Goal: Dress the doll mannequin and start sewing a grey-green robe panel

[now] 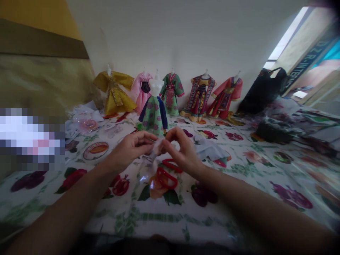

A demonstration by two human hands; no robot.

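Note:
My left hand (136, 145) and my right hand (183, 150) meet over the table, both with fingers pinched. Between their fingertips is a small, thin whitish piece (156, 152), perhaps cloth; blur hides its exact kind. Just beneath lie scissors with red handles (160, 174), their blades hidden from me. Directly beyond my hands stands a white doll-sized dress form (156, 86) wearing a green floral skirt (152, 117) with dark blue side panels. Its upper body is bare. To the right of my right hand lies a crumpled pale piece of cloth or plastic (211, 148).
Several dressed miniature forms line the wall, including a gold gown (117, 94) and a red robe (227, 94). Clear plastic packets (86, 118) lie at left. Bags and a dark bundle (277, 129) crowd the right. A fruit-print tablecloth (148, 209) covers the table.

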